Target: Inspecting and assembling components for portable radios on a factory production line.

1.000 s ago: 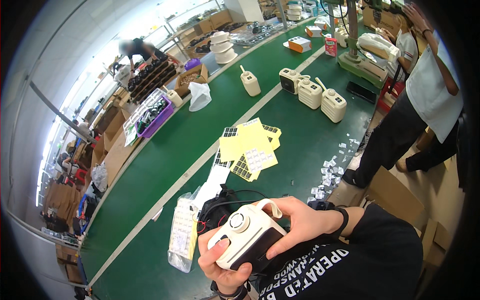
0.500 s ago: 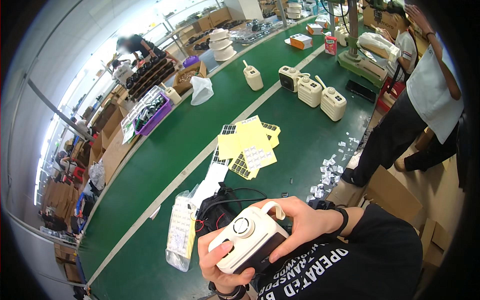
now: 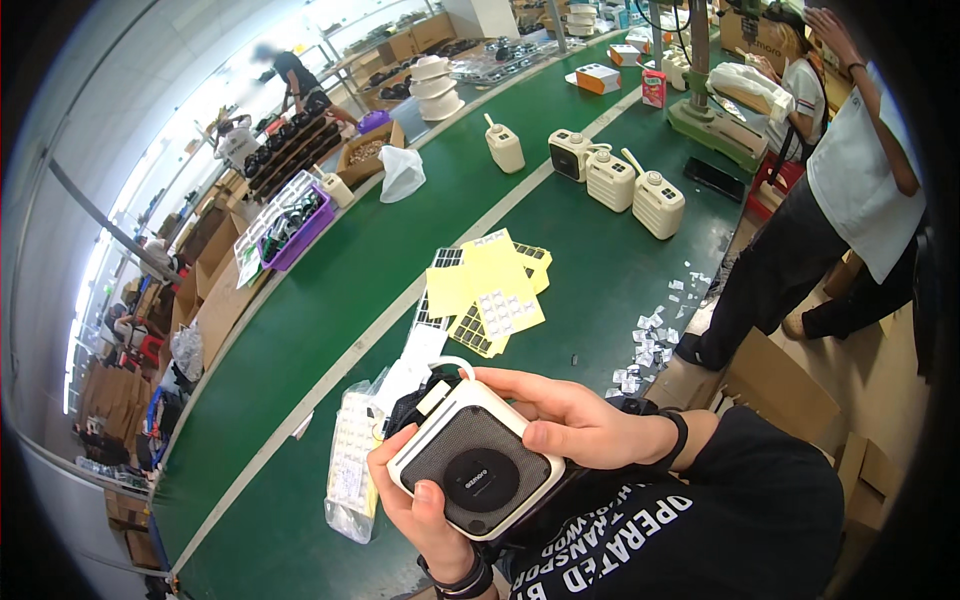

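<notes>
The long green surface [image 3: 330, 300] looks smooth and flat, like a soft belt, with a pale line down it. Cardboard boxes [image 3: 215, 270] stand along its far side, dull and stiff. A purple tray [image 3: 292, 222] sits there too. Another person in a white shirt [image 3: 850, 180] stands at the right edge, well apart from the hands.

Four cream boxes with handles [image 3: 610, 178] stand upright on the green surface far ahead. They have hard plastic shells and rounded corners. Nearer lies a pile of yellow sheets [image 3: 490, 285], thin and bendy, some with small white squares on them. Little white paper bits [image 3: 650, 335] are scattered near the right edge.

A clear plastic bag [image 3: 350, 465] lies just beside the left hand; it is soft and crinkly.

The speaker [image 3: 475, 470] is held up in front of the chest, above the near end of the surface. It is a square with round corners, cream on the rim and dark in the middle, with a round black button part. I think it is hard, smooth and a bit slippery, and not very heavy. The dark middle may dent, so the rim is the best place to hold.

The left hand [image 3: 420, 495] closes its grip on the lower left edge, thumb on the front. The right hand [image 3: 570, 420] wraps its grip over the top right edge
</notes>
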`<move>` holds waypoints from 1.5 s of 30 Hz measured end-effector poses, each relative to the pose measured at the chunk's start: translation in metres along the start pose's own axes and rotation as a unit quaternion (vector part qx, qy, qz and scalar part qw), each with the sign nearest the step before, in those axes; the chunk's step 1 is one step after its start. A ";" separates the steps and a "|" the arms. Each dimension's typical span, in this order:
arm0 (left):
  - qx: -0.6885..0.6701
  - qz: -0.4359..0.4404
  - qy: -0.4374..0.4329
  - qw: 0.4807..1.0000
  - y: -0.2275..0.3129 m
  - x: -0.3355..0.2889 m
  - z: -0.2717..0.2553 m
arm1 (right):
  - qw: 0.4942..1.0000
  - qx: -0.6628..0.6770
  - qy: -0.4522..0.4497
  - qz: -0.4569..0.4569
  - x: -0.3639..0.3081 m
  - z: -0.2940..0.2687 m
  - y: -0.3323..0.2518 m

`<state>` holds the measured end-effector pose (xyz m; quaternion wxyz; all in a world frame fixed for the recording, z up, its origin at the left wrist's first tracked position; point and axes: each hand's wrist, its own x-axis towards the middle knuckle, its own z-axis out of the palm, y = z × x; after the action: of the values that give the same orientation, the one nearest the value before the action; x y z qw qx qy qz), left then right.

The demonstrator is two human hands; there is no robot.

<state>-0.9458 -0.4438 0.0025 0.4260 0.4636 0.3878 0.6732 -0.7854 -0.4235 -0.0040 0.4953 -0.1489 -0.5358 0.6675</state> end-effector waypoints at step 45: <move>0.185 0.248 0.118 0.944 -0.013 -0.010 0.002 | 0.824 -0.408 0.124 -0.372 0.004 0.020 0.000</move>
<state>-0.9394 -0.4484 -0.0118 0.1033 0.5328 0.4259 0.7240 -0.8016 -0.4318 0.0054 0.6624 -0.2086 -0.7078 0.1289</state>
